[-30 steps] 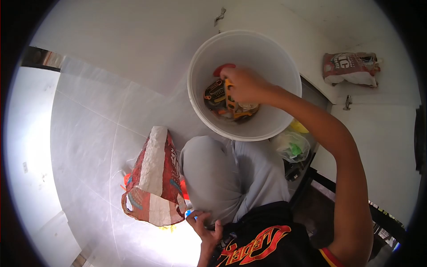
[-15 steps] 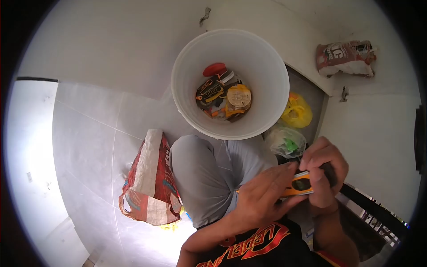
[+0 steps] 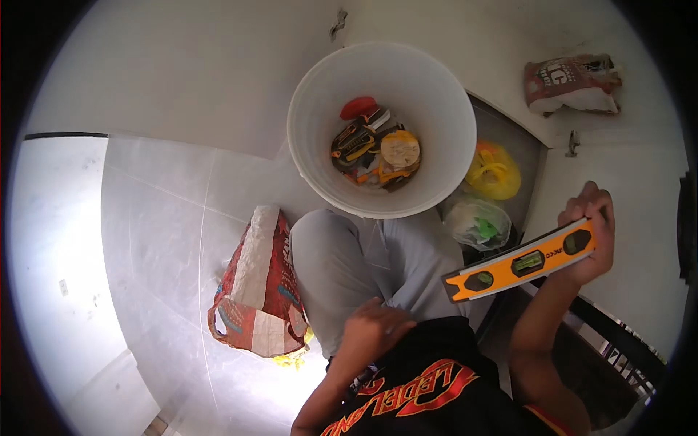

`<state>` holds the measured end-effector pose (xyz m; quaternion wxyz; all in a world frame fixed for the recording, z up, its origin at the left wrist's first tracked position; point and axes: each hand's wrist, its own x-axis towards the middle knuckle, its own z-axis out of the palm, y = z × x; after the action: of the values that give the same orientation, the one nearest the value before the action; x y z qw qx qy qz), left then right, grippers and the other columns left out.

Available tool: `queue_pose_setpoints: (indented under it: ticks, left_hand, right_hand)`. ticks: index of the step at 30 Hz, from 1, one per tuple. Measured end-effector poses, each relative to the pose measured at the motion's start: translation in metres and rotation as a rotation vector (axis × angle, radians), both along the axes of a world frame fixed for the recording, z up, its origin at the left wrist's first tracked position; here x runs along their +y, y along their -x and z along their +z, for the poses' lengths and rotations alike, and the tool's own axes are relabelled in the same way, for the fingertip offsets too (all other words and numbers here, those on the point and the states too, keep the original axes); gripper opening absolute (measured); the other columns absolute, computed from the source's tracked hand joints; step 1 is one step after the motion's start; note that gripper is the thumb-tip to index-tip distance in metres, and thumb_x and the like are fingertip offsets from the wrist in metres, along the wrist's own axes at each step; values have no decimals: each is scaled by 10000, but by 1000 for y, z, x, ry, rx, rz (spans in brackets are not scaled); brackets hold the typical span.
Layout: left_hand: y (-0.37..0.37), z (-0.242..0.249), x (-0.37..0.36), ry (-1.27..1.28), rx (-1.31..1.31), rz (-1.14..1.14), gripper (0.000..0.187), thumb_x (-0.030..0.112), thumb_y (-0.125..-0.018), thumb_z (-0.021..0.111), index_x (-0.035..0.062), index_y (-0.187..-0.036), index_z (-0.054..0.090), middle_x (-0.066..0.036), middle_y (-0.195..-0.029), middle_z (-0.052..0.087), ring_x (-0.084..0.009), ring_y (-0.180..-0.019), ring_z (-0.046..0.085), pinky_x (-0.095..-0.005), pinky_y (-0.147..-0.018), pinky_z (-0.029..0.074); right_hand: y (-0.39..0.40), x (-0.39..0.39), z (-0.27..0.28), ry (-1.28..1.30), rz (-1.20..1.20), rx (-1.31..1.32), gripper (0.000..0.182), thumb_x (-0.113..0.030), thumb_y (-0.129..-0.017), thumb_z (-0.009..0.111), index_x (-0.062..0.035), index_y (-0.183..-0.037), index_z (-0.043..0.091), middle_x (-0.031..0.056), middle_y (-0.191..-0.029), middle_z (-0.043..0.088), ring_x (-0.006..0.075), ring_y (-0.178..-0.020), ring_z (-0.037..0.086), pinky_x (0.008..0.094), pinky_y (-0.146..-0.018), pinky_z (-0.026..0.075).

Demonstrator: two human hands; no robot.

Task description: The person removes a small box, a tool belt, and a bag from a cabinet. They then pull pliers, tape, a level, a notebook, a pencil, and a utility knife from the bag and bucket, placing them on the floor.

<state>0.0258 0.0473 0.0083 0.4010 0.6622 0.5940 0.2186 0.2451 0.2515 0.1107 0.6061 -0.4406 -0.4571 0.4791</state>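
An orange spirit level (image 3: 509, 265) with silver edges and several vial windows is held up at the right by its upper end. My right hand (image 3: 592, 232) is wrapped round that end. Low in the middle, my left hand (image 3: 374, 327) rests at my lap, by the hem of the black shirt; its fingers are partly bent and nothing shows in it. In front of my knees stands a white bucket (image 3: 305, 138) with a red item, black and yellow tools and a round pale roll at its bottom.
A red and white woven bag (image 3: 254, 291) stands left of my legs. Right of the bucket lie a yellow plastic bag (image 3: 494, 171) and a clear bag (image 3: 476, 221) with something green. A brown and white packet (image 3: 574, 86) is at the upper right.
My left hand has let go of the level and moved down to my lap. My right hand has moved right and up with the level, which now shows along its whole length.
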Motion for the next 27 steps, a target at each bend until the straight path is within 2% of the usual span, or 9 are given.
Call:
queue_pose_setpoints:
  ticks: [4, 6, 8, 11, 17, 22, 24, 26, 27]
  left_hand:
    - [2, 54, 25, -222, -32, 296, 530, 149, -644, 789, 17, -1111, 578, -155, -1002, 640, -289, -889, 641, -397, -903, 452]
    - [-22, 73, 37, -338, -314, 312, 574, 101, -648, 777, 0, -1163, 545, -187, -1086, 603, -304, -947, 626, -386, -870, 476]
    - [-31, 66, 29, -365, -301, 352, 590, 86, -647, 768, 2, -1182, 532, -182, -1098, 595, -305, -956, 618, -368, -842, 490]
    - [-27, 61, 11, -406, -302, 371, 587, 52, -647, 755, 0, -1187, 530, -175, -1072, 604, -290, -917, 629, -316, -737, 526]
    - [-9, 71, -29, -370, -110, 434, 486, 205, -640, 804, 17, -1039, 600, -98, -818, 664, -209, -668, 657, -289, -567, 523]
    - [-4, 62, -49, -270, 124, 366, 518, 544, -667, 708, 44, -770, 625, -40, -608, 600, -182, -481, 592, -280, -411, 432]
    - [-5, 68, -53, -184, 158, 351, 552, 590, -670, 665, 43, -727, 621, -50, -609, 595, -194, -514, 597, -297, -439, 441]
    - [-4, 69, -60, -58, 212, 395, 594, 636, -674, 622, 42, -683, 616, -61, -609, 591, -207, -546, 601, -315, -467, 449]
    - [-5, 66, -61, -149, 171, 382, 589, 631, -682, 608, 42, -667, 612, -74, -615, 587, -220, -581, 593, -332, -508, 453]
  right_hand:
    - [18, -27, -20, -140, 215, -393, 196, -183, -780, 499, 6, -727, 502, 71, -657, 484, 120, -578, 442, 247, -518, 341]
    - [47, -55, -21, -100, 453, -378, 91, -87, -759, 507, 1, -733, 510, 66, -683, 522, 124, -584, 482, 253, -534, 379]
    - [73, -73, -24, -296, 462, -312, 56, -51, -738, 503, 3, -733, 512, 84, -681, 526, 138, -559, 486, 253, -537, 390]
    - [79, -94, -22, -228, 462, -294, 55, -48, -723, 502, 7, -728, 512, 93, -666, 523, 153, -535, 488, 252, -534, 395]
    - [92, -116, -19, -202, 520, -217, 49, -25, -694, 491, 14, -718, 510, 87, -645, 523, 139, -528, 488, 245, -502, 381]
    - [97, -128, -17, -151, 642, -257, 64, -55, -697, 496, 7, -709, 508, 87, -648, 521, 145, -544, 491, 247, -523, 383]
    - [93, -136, -25, -134, 518, -381, 109, -104, -710, 508, 5, -704, 511, 79, -659, 515, 147, -577, 484, 260, -561, 390]
    - [90, -143, -26, -5, 468, -231, 163, -168, -708, 537, -7, -689, 518, 78, -679, 501, 154, -629, 472, 276, -589, 386]
    - [89, -138, -26, -116, 455, -304, 172, -174, -708, 526, -6, -680, 501, 89, -665, 480, 165, -618, 453, 272, -578, 369]
